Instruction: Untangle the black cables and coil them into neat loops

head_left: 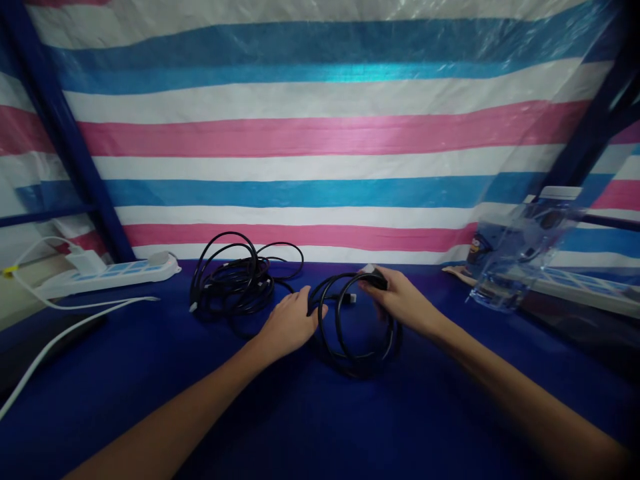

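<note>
Between my hands a black cable (339, 327) hangs in loose round loops over the blue table. My left hand (293, 316) is closed around the left side of the loops. A black plug with a pale metal end (353, 299) sticks out just right of its fingers. My right hand (395, 293) grips the upper right of the coil, by a black connector (376, 280) with a light tip. Left of my left hand lies a tangled heap of black cables (237, 283), with some light connector ends showing.
A white power strip (125, 272) with a white charger (87, 260) stands at the left, white cables (60, 333) trailing from there. At the right are a clear plastic bottle (520, 253) and another power strip (590, 290). Striped sheeting (320, 133) closes off the back of the blue table (320, 427).
</note>
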{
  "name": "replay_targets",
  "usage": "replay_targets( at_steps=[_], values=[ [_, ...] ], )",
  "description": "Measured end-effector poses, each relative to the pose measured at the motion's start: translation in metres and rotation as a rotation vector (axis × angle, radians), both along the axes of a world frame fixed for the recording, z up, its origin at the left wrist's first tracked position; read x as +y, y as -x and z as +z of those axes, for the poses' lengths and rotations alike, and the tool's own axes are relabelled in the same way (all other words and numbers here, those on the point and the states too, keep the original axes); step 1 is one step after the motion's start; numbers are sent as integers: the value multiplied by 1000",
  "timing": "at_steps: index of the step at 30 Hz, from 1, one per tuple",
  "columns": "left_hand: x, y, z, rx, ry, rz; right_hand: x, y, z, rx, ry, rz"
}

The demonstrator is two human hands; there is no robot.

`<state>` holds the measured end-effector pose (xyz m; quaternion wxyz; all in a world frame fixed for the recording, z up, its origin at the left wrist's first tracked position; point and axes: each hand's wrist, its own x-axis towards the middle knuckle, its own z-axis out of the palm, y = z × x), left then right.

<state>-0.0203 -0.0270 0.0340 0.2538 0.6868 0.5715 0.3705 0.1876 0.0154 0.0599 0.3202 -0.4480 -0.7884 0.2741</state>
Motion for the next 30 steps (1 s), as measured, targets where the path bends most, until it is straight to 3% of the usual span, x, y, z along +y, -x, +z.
replay_targets(
  at_steps=[6, 11, 13, 16, 17, 19, 21, 23, 27, 30],
  values=[
    [10, 5, -4, -137, 181, 58, -9, 5, 0, -31, -415, -20],
    [7, 3, 5, -175, 307, -130, -11, 0, -2, -145, -605, 46],
    [-1, -1, 16, -398, 302, -228, -9, -3, -3, -218, -676, 10],
    [-17, -14, 30, -886, 330, -437, -5, -4, -5, -333, -714, -163],
    [-22, -19, 32, -962, 360, -499, -5, -4, -6, -364, -708, -213],
    [-30, -31, 32, -916, 414, -514, -8, -1, -6, -393, -694, -245],
    [-34, -41, 30, -797, 406, -380, -13, 2, -3, -331, -677, -184],
    [-32, -44, 28, -729, 331, -205, -18, 5, 2, -140, -602, -87],
    [-21, -32, 31, -858, 55, -116, -16, 10, 8, 368, -191, 71],
    [-13, -19, 32, -930, -99, -116, -11, 14, 4, 453, 107, 160]
  ],
)
